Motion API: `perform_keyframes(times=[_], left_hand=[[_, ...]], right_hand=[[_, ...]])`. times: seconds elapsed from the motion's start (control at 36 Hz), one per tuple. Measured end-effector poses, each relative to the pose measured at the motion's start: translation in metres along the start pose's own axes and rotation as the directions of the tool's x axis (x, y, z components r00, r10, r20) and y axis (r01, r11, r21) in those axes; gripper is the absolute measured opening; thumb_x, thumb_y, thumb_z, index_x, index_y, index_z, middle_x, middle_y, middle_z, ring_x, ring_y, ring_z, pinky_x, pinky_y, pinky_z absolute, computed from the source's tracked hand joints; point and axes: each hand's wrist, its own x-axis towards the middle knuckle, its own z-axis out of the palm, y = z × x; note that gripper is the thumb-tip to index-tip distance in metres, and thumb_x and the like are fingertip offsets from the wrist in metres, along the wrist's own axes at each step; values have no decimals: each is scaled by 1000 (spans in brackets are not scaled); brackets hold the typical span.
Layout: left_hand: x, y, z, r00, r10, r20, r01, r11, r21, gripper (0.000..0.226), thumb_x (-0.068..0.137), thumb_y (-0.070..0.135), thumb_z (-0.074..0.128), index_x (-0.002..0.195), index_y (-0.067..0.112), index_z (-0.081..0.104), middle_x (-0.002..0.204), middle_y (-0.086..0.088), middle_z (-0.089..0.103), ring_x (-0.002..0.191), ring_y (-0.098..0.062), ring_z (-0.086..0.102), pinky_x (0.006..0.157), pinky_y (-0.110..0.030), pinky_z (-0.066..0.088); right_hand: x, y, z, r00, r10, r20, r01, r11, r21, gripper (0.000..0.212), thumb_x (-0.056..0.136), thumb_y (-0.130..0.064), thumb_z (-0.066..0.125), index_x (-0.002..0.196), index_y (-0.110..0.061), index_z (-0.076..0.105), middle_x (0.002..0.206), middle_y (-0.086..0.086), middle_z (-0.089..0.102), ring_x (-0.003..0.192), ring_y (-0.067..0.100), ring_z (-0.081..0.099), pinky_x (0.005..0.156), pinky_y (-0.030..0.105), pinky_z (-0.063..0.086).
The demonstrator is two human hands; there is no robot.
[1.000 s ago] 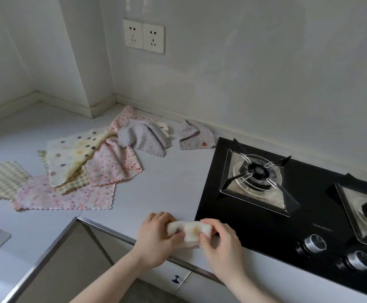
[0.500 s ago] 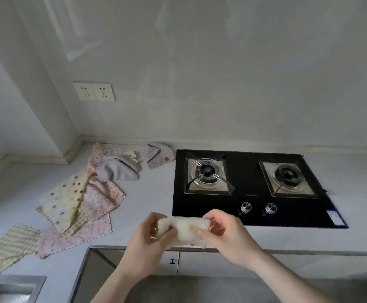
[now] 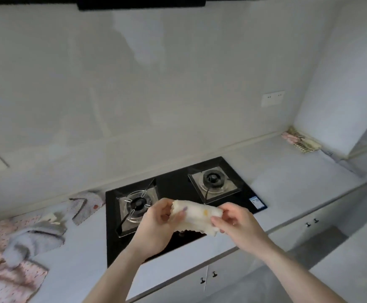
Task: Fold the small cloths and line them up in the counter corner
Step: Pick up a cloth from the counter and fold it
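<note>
A folded cream cloth with coloured dots (image 3: 196,217) is held in the air above the front of the black hob. My left hand (image 3: 156,228) pinches its left end and my right hand (image 3: 236,224) pinches its right end. Several folded cloths (image 3: 301,141) lie in a row in the far right counter corner against the wall. Unfolded cloths lie at the left: a grey one (image 3: 36,237) over pink patterned ones (image 3: 10,281), and a small grey dotted one (image 3: 85,205) beside the hob.
The black two-burner gas hob (image 3: 178,206) is set in the white counter (image 3: 287,189). A boxed wall column (image 3: 339,88) stands at the right corner. White cabinet doors with small handles (image 3: 208,278) run below the counter edge.
The view has swung right from the cloth pile to the hob and the right corner. Both hands have lifted the folded cloth off the counter edge and carried it to the right.
</note>
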Motion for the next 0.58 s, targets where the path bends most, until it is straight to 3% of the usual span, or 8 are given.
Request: perform_keyframes(times=[0.06,0.14,0.19,0.31,0.36,0.47,0.58], left_hand=[[22,12,29,1000,5,15,-5,1000,22,33,89,55,69,100,25,66,86,-1,72,75,-20,67,67,-32,54],[57,31,82,1000,-5,26,5,1000,29,38,88,60,68,93,23,65,73,4,64,56,-8,52,55,-20,41],[78,46,119,999,-12,42,11,1000,23,42,90,60,65,90,18,64,68,5,56,53,-6,45,52,-17,37],[114,70,187,997,-33,65,31,999,27,50,90,65,61,90,15,63,68,0,51,60,-13,44,58,-26,38],[131,80,214,996,-42,77,39,998,44,43,91,64,61,95,22,65,74,1,63,66,-13,56,64,-27,48],[160,97,253,993,-96,68,90,992,90,28,95,47,65,115,29,61,99,10,70,92,-8,67,81,-23,55],[190,110,278,989,-124,78,112,983,143,18,94,36,69,109,28,63,98,10,70,91,-7,66,85,-24,56]], right_hand=[[3,16,-32,999,14,-30,-14,1000,11,6,92,-28,70,97,-26,68,86,-7,76,77,7,70,70,25,53],[6,44,-88,997,42,-66,-41,999,18,7,93,-30,70,97,-24,69,82,-6,75,74,10,69,70,27,52],[9,62,-126,995,58,-85,-55,998,35,9,92,-32,71,96,-23,70,82,-7,75,72,8,69,69,25,52],[16,92,-197,988,102,-113,-98,994,43,9,91,-33,71,92,-24,70,84,-6,76,71,10,69,72,29,54],[21,103,-228,985,124,-120,-122,992,26,11,91,-34,71,92,-24,69,83,-7,75,71,9,69,72,30,54],[36,119,-279,979,159,-129,-159,987,11,9,91,-32,70,93,-23,69,82,-11,75,71,9,70,77,32,56],[54,132,-313,974,193,-120,-194,981,9,6,91,-26,70,96,-24,69,83,-12,76,75,11,70,76,29,55]])
